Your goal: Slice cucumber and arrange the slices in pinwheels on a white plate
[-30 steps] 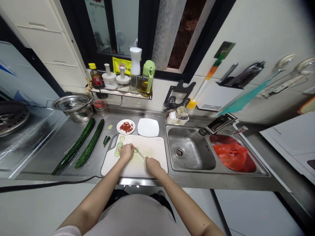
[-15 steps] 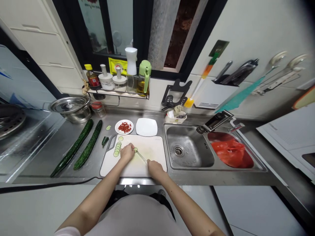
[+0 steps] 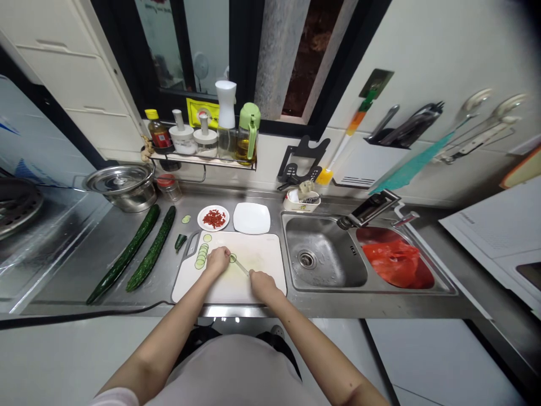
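Note:
My right hand (image 3: 262, 286) is closed around the handle of a knife (image 3: 242, 267), whose blade points up and left over the white cutting board (image 3: 266, 254). At the blade's tip is a round green-rimmed cucumber slice (image 3: 233, 258). My left hand (image 3: 218, 260) lies on the board beside it, fingertips pressed together at the slice; whether it touches more cucumber under the fingers is hidden. Left of that hand, a row of overlapping cucumber slices (image 3: 202, 256) lies on the board, with a single slice (image 3: 207, 238) above the row.
Two whole cucumbers (image 3: 127, 256) and a cut cucumber end (image 3: 180, 243) lie on the steel counter at left. Behind the board stand a plate with red pieces (image 3: 201, 221) and a white square plate (image 3: 252, 218). A double sink (image 3: 291, 248) is at right, with a red bag (image 3: 393, 262).
My right hand and the knife have shifted slightly up and left. My left hand stays at the same spot by the slice.

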A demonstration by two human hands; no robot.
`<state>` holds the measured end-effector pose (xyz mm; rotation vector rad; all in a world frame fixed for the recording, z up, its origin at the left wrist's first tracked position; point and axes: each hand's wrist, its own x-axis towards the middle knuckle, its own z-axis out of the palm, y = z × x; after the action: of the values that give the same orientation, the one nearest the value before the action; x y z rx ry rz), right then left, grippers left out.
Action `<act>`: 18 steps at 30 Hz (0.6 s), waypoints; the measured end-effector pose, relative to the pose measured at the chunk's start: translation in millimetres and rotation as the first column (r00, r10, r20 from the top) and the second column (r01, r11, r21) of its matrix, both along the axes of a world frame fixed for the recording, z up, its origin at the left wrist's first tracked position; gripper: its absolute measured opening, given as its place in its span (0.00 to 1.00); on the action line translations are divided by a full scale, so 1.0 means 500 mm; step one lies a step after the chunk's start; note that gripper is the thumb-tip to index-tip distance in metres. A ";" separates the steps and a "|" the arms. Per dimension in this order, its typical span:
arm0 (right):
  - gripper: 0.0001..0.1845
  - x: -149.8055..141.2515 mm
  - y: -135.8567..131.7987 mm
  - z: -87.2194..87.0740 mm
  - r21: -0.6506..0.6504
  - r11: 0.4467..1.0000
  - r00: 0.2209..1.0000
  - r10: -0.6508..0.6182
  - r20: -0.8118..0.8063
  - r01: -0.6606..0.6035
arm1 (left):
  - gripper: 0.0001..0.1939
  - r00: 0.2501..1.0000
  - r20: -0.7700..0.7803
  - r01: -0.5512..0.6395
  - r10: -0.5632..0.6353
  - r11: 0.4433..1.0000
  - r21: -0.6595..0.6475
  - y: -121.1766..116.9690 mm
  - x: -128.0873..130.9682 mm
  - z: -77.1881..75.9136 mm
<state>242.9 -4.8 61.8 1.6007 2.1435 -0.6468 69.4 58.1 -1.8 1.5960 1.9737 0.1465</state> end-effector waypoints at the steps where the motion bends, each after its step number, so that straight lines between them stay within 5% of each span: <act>1: 0.20 0.000 0.002 0.001 0.006 1.000 1.000 0.011 0.007 -0.011 | 0.12 1.000 0.001 0.002 -0.002 1.000 0.001 0.001 0.000 -0.001; 18: 0.19 0.006 0.023 0.026 0.132 0.987 0.992 0.085 0.088 -0.097 | 0.12 1.000 0.010 0.015 -0.015 1.000 -0.016 0.009 -0.007 0.001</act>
<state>246.0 6.6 74.7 1.5577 2.2265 -0.4068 66.1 62.4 -1.5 1.5966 1.9506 0.1315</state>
